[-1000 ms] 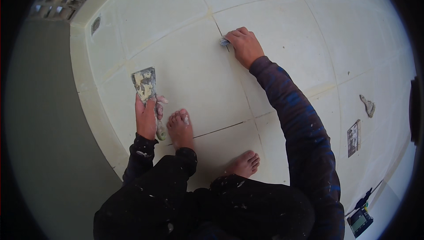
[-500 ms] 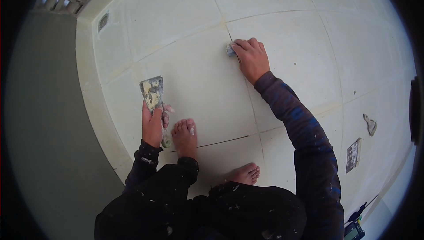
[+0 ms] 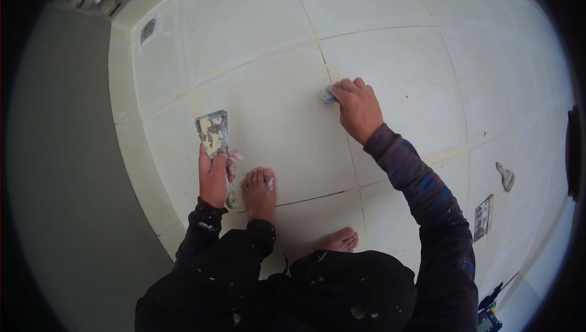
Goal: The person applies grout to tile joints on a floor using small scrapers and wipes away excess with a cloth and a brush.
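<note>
My left hand (image 3: 212,180) is closed round the handle of a putty knife (image 3: 212,129). Its wide blade points away from me and carries smears of cream-coloured paste. Pale residue coats the fingers of that hand. Farther out and to the right, my right hand (image 3: 360,111) pinches a small grey-blue spreader (image 3: 328,95) against the pale tile floor (image 3: 274,112). That piece sits at the joint between two large tiles, with a yellowish paste smear (image 3: 334,74) just beyond it. My fingers cover part of the spreader, so its full shape is hidden.
My bare feet (image 3: 259,194) stand on the tiles between my hands. At the right lie another scraper (image 3: 505,177) and a flat rectangular plate (image 3: 483,217). A dark device (image 3: 488,320) is at the lower right. A floor drain (image 3: 148,30) lies near the raised left border (image 3: 131,142).
My right hand has drawn the spreader toward me along the tile joint, and a yellowish smear now shows behind it. My left hand keeps its hold on the putty knife.
</note>
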`<state>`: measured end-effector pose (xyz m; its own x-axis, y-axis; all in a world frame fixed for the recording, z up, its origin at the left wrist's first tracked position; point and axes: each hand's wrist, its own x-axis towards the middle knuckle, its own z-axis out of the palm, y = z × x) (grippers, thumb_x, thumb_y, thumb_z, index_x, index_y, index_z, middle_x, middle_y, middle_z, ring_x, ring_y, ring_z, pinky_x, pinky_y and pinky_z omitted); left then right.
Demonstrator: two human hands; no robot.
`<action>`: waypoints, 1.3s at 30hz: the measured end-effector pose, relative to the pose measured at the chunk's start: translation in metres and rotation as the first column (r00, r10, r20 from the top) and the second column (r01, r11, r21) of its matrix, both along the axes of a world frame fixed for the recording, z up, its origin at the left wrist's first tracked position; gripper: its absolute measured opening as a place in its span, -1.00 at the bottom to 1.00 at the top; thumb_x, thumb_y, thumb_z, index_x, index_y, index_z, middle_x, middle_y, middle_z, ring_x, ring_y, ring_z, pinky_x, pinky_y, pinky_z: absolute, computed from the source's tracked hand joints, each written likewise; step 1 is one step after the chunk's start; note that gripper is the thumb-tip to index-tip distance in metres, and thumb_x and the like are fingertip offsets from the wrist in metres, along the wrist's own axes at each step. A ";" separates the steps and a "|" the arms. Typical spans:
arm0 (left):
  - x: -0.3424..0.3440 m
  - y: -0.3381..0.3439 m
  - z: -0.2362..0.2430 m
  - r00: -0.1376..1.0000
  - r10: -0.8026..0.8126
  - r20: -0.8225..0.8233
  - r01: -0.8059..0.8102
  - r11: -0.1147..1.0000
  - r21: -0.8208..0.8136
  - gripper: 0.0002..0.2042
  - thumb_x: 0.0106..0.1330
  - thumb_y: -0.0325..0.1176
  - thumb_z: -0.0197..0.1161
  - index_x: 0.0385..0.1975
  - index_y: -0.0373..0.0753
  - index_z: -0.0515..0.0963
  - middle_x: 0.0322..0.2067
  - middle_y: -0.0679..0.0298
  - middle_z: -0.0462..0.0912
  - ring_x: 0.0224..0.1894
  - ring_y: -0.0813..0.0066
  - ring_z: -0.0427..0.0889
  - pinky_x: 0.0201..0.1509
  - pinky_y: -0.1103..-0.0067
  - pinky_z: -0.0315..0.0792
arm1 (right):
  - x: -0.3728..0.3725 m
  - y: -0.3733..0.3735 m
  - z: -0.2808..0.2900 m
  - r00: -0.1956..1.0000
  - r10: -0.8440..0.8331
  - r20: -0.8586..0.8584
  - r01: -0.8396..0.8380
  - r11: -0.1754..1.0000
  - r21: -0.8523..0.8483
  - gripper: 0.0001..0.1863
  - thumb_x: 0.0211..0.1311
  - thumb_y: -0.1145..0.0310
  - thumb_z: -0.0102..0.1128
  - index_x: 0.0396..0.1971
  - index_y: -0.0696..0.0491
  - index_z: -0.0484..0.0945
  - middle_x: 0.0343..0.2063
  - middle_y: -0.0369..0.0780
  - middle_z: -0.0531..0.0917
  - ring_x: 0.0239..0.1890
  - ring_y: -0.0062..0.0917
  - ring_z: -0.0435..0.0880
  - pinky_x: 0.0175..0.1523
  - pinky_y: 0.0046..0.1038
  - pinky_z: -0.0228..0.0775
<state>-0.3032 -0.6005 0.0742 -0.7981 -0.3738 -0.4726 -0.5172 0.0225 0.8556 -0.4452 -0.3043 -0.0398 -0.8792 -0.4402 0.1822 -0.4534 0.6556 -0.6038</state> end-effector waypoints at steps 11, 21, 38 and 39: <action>0.002 -0.001 -0.002 0.999 0.012 -0.036 -0.012 1.000 0.011 -0.70 0.40 -0.46 -0.10 0.10 -0.22 0.32 -0.29 0.21 0.64 -0.53 0.65 0.42 -0.49 0.65 0.35 | 0.018 -0.016 -0.050 0.954 0.083 -0.289 0.037 0.921 0.387 -0.56 0.25 0.43 0.05 0.13 0.21 0.51 0.03 -0.18 0.53 0.08 -0.37 0.48 0.21 -0.29 0.33; -0.005 -0.002 0.000 0.998 -0.025 -0.061 0.031 0.995 0.096 -0.74 0.42 -0.50 -0.13 0.07 -0.23 0.29 -0.30 0.24 0.64 -0.54 0.68 0.38 -0.51 0.69 0.32 | -0.096 -0.055 -0.037 0.900 0.197 -0.389 -0.037 0.923 0.382 -0.74 0.31 0.39 0.06 -0.10 0.09 0.65 -0.04 -0.28 0.58 0.04 -0.39 0.51 0.16 -0.38 0.39; 0.005 0.015 0.008 0.869 -0.493 0.041 0.431 0.796 0.426 -0.68 0.56 -0.44 -0.14 0.26 -0.23 0.21 -0.31 0.25 0.58 -0.52 0.73 0.37 -0.46 0.73 0.34 | 0.098 -0.017 0.034 0.473 0.472 0.744 0.725 0.271 -0.633 -0.66 0.34 0.65 -0.09 0.08 0.31 0.47 0.08 -0.11 0.59 0.15 -0.34 0.61 0.30 -0.30 0.46; 0.003 0.017 0.012 0.859 -0.510 0.041 0.446 0.787 0.427 -0.68 0.56 -0.44 -0.14 0.26 -0.23 0.21 -0.31 0.25 0.58 -0.52 0.73 0.37 -0.46 0.73 0.34 | 0.104 -0.021 0.038 0.476 0.577 0.663 0.795 0.039 -0.605 -0.67 0.38 0.63 -0.10 0.10 0.34 0.43 0.11 -0.09 0.58 0.19 -0.36 0.58 0.35 -0.30 0.42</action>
